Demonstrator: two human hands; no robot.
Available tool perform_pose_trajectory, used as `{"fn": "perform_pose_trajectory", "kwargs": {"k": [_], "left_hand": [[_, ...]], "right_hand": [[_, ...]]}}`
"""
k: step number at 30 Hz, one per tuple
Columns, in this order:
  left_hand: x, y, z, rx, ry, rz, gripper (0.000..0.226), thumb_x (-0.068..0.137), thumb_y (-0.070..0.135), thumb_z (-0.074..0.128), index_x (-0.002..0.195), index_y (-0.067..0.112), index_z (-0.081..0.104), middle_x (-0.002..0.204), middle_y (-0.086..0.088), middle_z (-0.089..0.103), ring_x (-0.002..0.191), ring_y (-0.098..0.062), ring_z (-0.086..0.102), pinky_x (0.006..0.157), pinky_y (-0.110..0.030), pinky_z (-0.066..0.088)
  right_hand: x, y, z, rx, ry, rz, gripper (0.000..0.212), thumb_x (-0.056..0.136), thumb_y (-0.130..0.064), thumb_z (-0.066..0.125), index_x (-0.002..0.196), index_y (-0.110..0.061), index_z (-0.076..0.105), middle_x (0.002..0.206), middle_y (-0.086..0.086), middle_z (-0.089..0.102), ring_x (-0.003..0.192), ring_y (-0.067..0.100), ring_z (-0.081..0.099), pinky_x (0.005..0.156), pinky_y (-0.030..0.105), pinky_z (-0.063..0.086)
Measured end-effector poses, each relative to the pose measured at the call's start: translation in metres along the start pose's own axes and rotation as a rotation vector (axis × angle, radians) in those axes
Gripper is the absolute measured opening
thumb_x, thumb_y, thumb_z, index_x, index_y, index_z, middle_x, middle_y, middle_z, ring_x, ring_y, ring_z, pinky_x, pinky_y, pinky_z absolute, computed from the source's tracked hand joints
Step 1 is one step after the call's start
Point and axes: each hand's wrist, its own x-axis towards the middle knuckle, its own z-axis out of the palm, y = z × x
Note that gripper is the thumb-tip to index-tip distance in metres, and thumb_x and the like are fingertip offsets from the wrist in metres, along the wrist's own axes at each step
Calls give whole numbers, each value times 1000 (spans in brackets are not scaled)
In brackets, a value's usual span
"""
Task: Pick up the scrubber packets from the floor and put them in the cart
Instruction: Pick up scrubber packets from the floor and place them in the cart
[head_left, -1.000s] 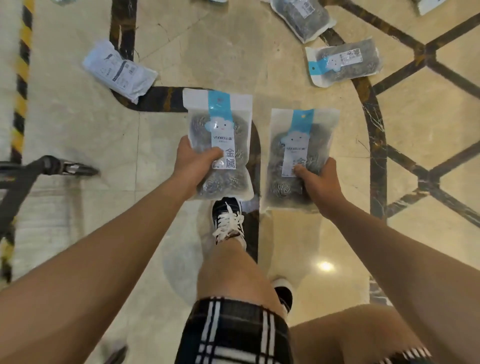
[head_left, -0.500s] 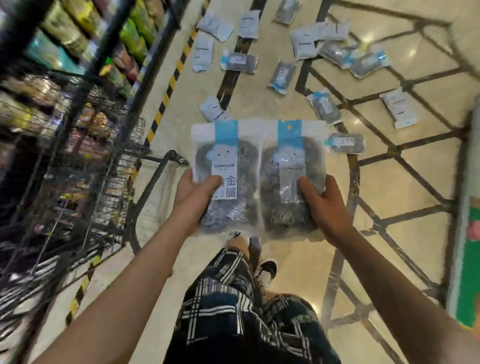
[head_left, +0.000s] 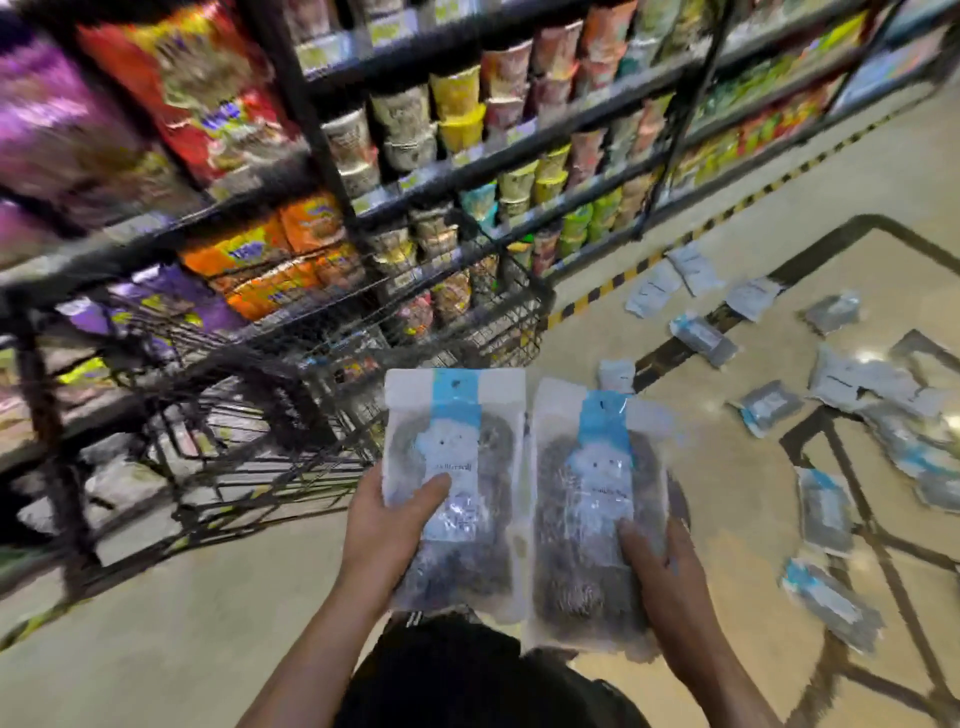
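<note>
1. The fingers of the left hand (head_left: 387, 525) are curled behind the lower half of one scrubber packet (head_left: 457, 483), and its thumb (head_left: 426, 493) presses flat on the clear front, pinching the bag.
2. The right hand (head_left: 662, 582) grips a second scrubber packet (head_left: 597, 509) the same way: thumb (head_left: 636, 545) laid on the front near the lower right edge, the other fingers hidden behind the plastic.
3. Both packets are held upright, side by side, their long edges touching or nearly so. Each has a white top, a blue header strip and grey steel-wool scrubbers showing through the clear lower part.
4. They are in the air in front of the person's body, just right of the black wire shopping cart (head_left: 322, 374), not inside it.
5. Through the cart's mesh, a few pale bags (head_left: 124, 483) seem to lie on the bottom; motion blur keeps them from being identified.
6. Behind the cart stand black store shelves (head_left: 467, 161) loaded with cup noodles and bright snack bags.
7. On the polished beige floor (head_left: 727, 493), to the right, many more scrubber packets (head_left: 769, 408) lie scattered, some face up, some showing white backs, across dark inlaid lines.
8. A yellow-and-black striped line (head_left: 597, 296) runs along the base of the shelves.
</note>
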Motion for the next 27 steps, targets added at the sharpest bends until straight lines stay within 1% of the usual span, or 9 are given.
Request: {"fn": "perform_pose_trajectory", "kwargs": {"k": [2, 5, 9, 12, 16, 19, 22, 24, 27], "left_hand": [[27, 5, -21, -29, 89, -2, 27, 85, 19, 84, 108, 19, 71, 94, 1, 81, 86, -15, 78, 81, -36, 64], [77, 20, -53, -74, 154, 11, 30, 84, 24, 85, 110, 18, 70, 99, -2, 80, 94, -23, 77, 87, -46, 61], [149, 40, -83, -155, 226, 15, 47, 79, 37, 88, 116, 17, 67, 106, -5, 78, 98, -26, 76, 87, -49, 61], [188, 39, -91, -277, 359, -32, 28, 84, 26, 85, 105, 20, 67, 99, -6, 77, 93, -28, 76, 78, -42, 63], [238, 41, -93, -371, 440, -134, 33, 82, 31, 85, 109, 18, 70, 100, -8, 80, 93, -29, 78, 84, -50, 63], [276, 27, -85, -383, 495, -223, 66, 63, 52, 92, 114, 17, 71, 101, -6, 81, 92, -27, 79, 86, -54, 63], [298, 24, -72, -383, 544, -319, 68, 69, 46, 93, 120, 10, 66, 103, -5, 78, 92, -23, 76, 75, -36, 65], [321, 15, -69, -384, 592, -355, 53, 83, 31, 86, 125, 8, 62, 104, -2, 74, 87, -11, 71, 57, -16, 56], [363, -24, -65, -368, 628, -427, 58, 83, 24, 87, 130, 4, 60, 113, -8, 74, 86, -7, 70, 56, -14, 58]], "right_hand": [[32, -23, 31, -62, -53, 12, 68, 87, -63, 67, 132, -15, 51, 121, 2, 65, 106, 17, 64, 97, 25, 48], [76, -70, 85, -141, -164, -73, 37, 95, -43, 63, 121, -17, 54, 111, -3, 66, 85, -5, 61, 63, 2, 42], [145, -125, 167, -189, -339, -164, 28, 100, -28, 63, 121, -23, 44, 105, -16, 56, 83, -6, 56, 72, 10, 43], [185, -149, 214, -232, -434, -185, 33, 99, -30, 65, 127, -21, 48, 115, -11, 63, 106, 11, 64, 86, 25, 45], [248, -165, 267, -344, -598, -132, 27, 99, -33, 65, 115, -27, 45, 105, -23, 60, 96, 1, 64, 90, 27, 47], [292, -171, 301, -424, -665, -137, 39, 99, -33, 64, 131, -20, 45, 106, -15, 59, 100, 9, 64, 86, 23, 47], [331, -169, 332, -507, -731, -77, 67, 99, -37, 64, 149, -4, 34, 120, 0, 57, 109, 16, 58, 90, 20, 46], [354, -166, 356, -555, -766, -48, 85, 91, -57, 65, 152, -9, 30, 139, 6, 56, 125, 25, 56, 108, 40, 46], [394, -142, 387, -646, -769, 5, 92, 89, -65, 62, 156, -13, 24, 131, -1, 54, 122, 22, 55, 113, 49, 43]]}}
